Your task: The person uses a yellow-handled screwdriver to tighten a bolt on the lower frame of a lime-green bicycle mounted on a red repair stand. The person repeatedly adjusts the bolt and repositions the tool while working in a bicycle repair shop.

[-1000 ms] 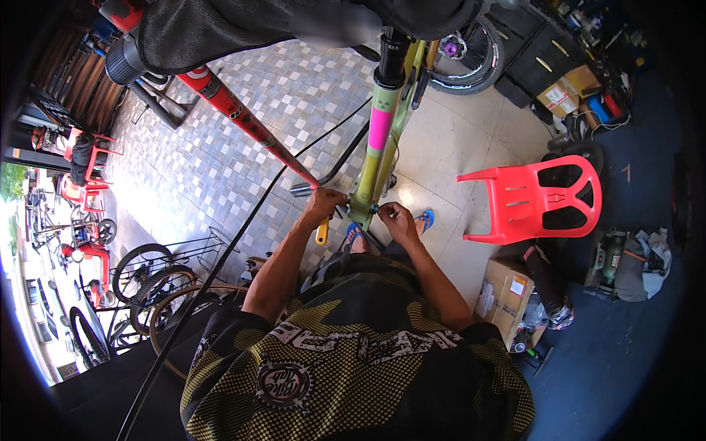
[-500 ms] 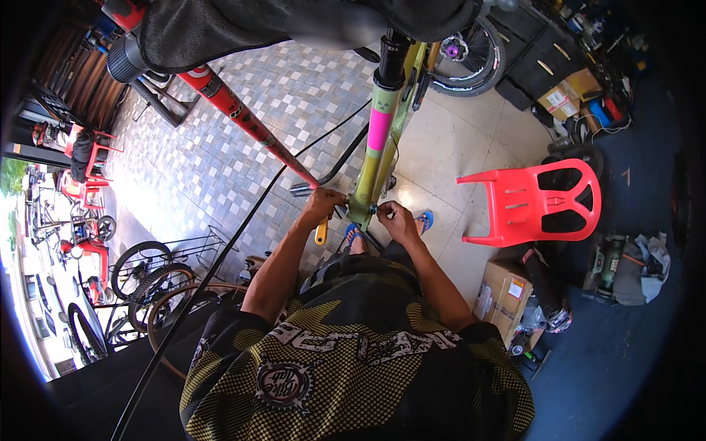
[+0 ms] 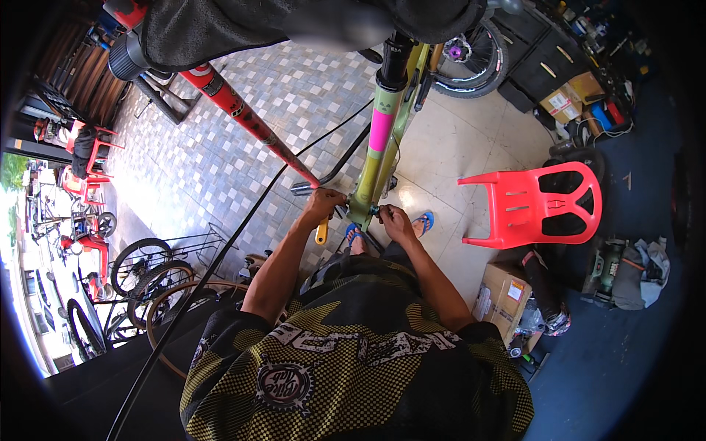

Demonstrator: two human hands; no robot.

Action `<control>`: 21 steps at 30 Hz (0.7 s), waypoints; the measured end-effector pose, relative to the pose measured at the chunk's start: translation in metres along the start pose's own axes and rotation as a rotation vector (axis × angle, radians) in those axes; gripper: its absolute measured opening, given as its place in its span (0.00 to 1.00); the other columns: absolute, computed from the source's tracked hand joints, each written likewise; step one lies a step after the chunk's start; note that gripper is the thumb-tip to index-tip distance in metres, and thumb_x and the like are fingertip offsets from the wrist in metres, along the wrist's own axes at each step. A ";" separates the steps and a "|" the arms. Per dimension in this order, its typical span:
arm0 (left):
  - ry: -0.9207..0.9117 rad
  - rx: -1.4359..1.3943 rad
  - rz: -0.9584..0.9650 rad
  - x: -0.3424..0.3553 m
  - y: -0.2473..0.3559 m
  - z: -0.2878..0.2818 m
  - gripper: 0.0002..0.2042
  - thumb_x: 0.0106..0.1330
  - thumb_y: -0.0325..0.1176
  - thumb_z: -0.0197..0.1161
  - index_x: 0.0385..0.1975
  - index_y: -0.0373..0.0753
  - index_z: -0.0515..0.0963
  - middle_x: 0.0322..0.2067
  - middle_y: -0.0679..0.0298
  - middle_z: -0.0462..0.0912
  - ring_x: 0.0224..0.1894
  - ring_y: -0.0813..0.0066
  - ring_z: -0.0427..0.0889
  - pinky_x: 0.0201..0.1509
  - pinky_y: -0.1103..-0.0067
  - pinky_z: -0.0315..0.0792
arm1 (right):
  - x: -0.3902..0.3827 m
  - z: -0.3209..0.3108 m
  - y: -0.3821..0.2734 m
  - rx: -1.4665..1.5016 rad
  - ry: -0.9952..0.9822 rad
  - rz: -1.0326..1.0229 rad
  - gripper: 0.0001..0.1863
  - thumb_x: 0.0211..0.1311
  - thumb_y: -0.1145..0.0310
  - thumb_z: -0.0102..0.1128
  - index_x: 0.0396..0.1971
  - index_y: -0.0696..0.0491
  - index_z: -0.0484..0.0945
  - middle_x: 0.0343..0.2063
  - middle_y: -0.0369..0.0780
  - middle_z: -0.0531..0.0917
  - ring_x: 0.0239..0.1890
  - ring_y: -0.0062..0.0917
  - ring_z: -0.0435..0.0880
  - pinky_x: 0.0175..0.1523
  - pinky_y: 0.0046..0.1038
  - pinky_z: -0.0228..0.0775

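A green bicycle frame (image 3: pixel 373 167) with a pink band hangs in front of me, its lower end between my two hands. On its left side my left hand (image 3: pixel 325 205) is closed round a yellow-handled tool (image 3: pixel 321 233), whose handle sticks out below the fingers; the tool's working end is hidden. At the right side of the frame's lower end, the fingers of my right hand (image 3: pixel 396 223) are pinched against a small blue-and-dark part (image 3: pixel 375 211). That part is too small to name.
A red stand post (image 3: pixel 246 121) slants down at the left, with a dark cloth (image 3: pixel 213 33) above. A black cable or strap (image 3: pixel 243 228) crosses the left side. A red plastic chair (image 3: pixel 529 206) and cardboard box (image 3: pixel 504 298) are at right; several bicycle wheels (image 3: pixel 140 268) stand at left.
My right hand has turned slightly and its fingers have curled in more at the small part. The left hand and the yellow-handled tool stay in nearly the same place.
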State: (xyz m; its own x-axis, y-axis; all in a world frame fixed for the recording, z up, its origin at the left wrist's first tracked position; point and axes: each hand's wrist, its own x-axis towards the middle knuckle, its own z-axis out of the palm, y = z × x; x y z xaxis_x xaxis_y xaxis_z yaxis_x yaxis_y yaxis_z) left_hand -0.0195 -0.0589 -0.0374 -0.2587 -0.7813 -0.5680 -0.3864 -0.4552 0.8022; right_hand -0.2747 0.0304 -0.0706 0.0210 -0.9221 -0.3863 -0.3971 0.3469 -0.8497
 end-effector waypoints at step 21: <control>0.003 -0.027 0.006 -0.003 0.002 -0.001 0.12 0.63 0.35 0.67 0.40 0.33 0.86 0.29 0.63 0.87 0.17 0.80 0.76 0.19 0.79 0.71 | -0.001 -0.005 -0.003 0.103 -0.010 -0.012 0.15 0.72 0.60 0.57 0.38 0.58 0.81 0.28 0.36 0.85 0.31 0.20 0.81 0.40 0.26 0.72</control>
State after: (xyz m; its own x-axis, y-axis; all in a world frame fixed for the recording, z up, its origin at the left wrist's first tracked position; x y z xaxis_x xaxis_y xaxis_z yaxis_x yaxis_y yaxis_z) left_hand -0.0190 -0.0580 -0.0337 -0.2582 -0.7851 -0.5629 -0.3611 -0.4620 0.8100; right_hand -0.2777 0.0297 -0.0660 0.0348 -0.9248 -0.3788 -0.3006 0.3518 -0.8865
